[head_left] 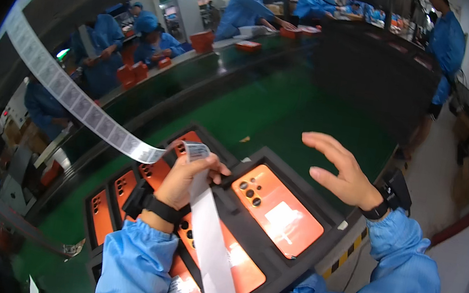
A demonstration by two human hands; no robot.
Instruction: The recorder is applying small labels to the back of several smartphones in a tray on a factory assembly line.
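Note:
My left hand [188,177] is closed around a long strip of labels [96,117], which runs up to the far left. Its white backing [211,244] hangs down from that hand toward my lap. Beneath lies a black tray [266,156] holding several orange phones, backs up. One orange phone [308,227] sits in the right compartment with a white label on its back. Another orange phone [248,270] is partly covered by the strip. My right hand [346,173] is raised above the tray's right side, fingers apart, holding nothing.
The tray rests on a green work surface [291,121]. A black block-like stack [375,70] stands at the far right. Across from me, people in blue work clothes handle orange boxes [131,73] along a bench. Another person [446,44] stands at the right beside the walkway.

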